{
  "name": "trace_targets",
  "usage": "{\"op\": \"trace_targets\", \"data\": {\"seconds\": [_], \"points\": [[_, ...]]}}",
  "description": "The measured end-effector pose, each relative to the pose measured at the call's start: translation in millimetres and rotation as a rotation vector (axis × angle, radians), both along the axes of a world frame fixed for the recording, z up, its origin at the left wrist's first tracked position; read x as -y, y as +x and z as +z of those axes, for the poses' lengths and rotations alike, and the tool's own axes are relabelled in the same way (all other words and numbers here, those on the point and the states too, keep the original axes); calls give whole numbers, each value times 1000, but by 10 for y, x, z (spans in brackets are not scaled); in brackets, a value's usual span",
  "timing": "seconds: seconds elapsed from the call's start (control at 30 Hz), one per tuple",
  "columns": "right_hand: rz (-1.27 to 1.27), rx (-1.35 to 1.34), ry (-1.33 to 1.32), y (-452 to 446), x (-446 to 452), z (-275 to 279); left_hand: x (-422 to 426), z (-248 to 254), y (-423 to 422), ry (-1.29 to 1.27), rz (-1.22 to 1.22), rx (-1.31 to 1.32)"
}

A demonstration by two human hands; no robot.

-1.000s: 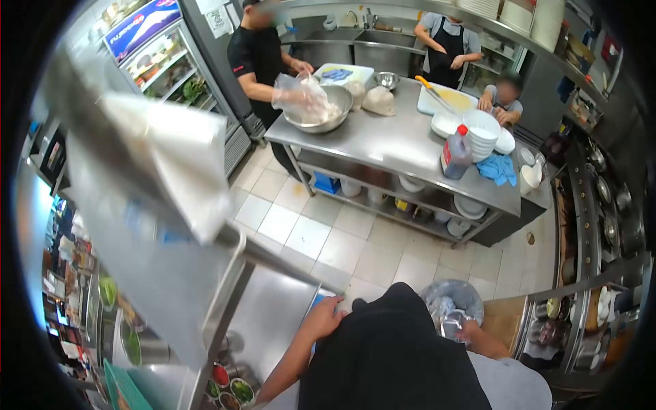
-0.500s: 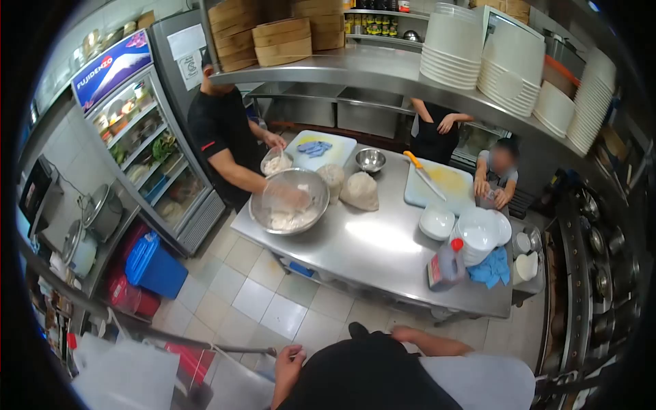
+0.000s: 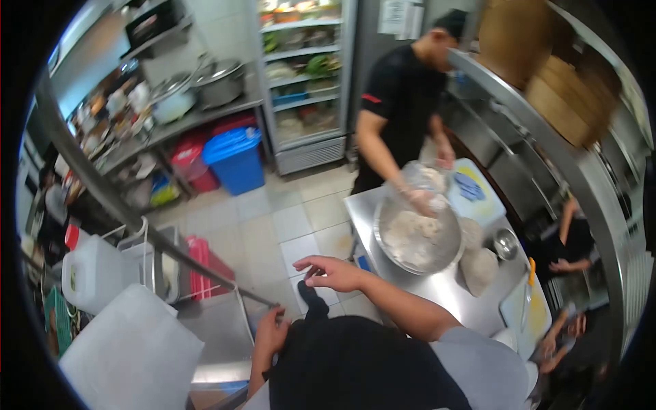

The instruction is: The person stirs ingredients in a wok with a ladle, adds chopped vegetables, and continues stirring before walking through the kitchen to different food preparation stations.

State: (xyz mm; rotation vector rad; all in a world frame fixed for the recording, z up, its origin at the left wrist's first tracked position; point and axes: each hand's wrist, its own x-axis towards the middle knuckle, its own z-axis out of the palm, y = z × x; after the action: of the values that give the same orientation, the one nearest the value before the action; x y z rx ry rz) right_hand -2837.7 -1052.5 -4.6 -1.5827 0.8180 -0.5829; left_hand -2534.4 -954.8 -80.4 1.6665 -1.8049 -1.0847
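Observation:
My right hand [image 3: 333, 273] reaches forward over the tiled floor, fingers stretched and holding nothing. Close to my body, my left hand [image 3: 271, 329] is loosely curled with fingers apart and nothing visible in it. It is nearest the end of a metal rail [image 3: 225, 281]; I cannot tell whether they touch. Ahead to the right, a large metal bowl [image 3: 383, 236] holds pale, floury pieces. A co-worker [image 3: 403, 102] has one hand over it with a clear plastic bag [image 3: 425, 179]. Pale filled bags [image 3: 478, 270] stand beside the bowl.
The steel table [image 3: 437, 290] also carries cutting boards [image 3: 493, 209], a small metal bowl [image 3: 506, 244] and an orange-handled knife [image 3: 529, 273]. A glass-door fridge [image 3: 307, 160] and blue bin [image 3: 236, 164] stand ahead. At left are a white sheet [image 3: 130, 355] and plastic jug [image 3: 96, 270].
My view has turned left, so the table now lies at the right. My right hand has come forward from my side with its fingers extended. The co-worker's hand has lifted within the bowl.

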Motion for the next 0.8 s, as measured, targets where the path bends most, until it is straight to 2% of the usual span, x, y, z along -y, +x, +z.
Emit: {"op": "trace_targets", "data": {"seconds": [0.03, 0.07, 0.1, 0.13, 0.17, 0.2, 0.23, 0.27, 0.3, 0.33, 0.37, 0.47, 0.5, 0.53, 0.6, 0.63, 0.7, 0.77, 0.8], "points": [[21, 11, 43, 148, 168, -124, 228, -98, 55, -2, 29, -6], [56, -125, -92, 237, 268, -281, 526, -142, 119, -16, 55, -13], [83, -203, 47, 306, 331, -206, 851, -83, 211, 27, 98, 11], [277, -268, 103, 234, 579, -468, 1166, -26, 268, 76, 147, 32], [246, -357, 286, 145, 780, -399, 1476, -37, 326, -10, 178, 67], [170, -318, 290, 29, 975, -343, 1806, -52, 398, -96, 208, 110], [10, -138, 312, -109, 1126, -597, 2154, 28, 423, -111, 241, 35], [-144, -155, 199, -189, 1272, -465, 2464, 162, 426, -126, 255, -32], [-192, -208, 234, -286, 1475, -408, 2824, 18, 483, -171, 216, -88], [-185, -226, 230, -403, 1668, -440, 3134, 110, 502, -190, 169, -164], [-265, -181, 353, -499, 1837, -546, 3410, 158, 464, -219, 160, -243], [-525, 10, 496, -470, 2238, -413, 4115, 630, 205, -313, 99, -303], [-548, 89, 515, -481, 2357, -511, 4307, 863, 151, -335, 43, -314], [-550, 207, 598, -505, 2503, -652, 4491, 1044, 139, -352, 86, -292], [-529, 106, 669, -323, 2879, -726, 4953, 1242, 203, -384, 17, -283], [-491, 52, 685, -247, 3094, -763, 5219, 1198, 265, -399, 34, -272], [-406, -25, 680, -138, 3516, -777, 5739, 817, 508, -462, 231, 10], [-332, -14, 677, -102, 4074, -803, 6161, 208, 902, -303, 316, 32], [-322, -9, 673, -93, 4400, -824, 6317, -684, 1198, -218, 350, 209]]}}
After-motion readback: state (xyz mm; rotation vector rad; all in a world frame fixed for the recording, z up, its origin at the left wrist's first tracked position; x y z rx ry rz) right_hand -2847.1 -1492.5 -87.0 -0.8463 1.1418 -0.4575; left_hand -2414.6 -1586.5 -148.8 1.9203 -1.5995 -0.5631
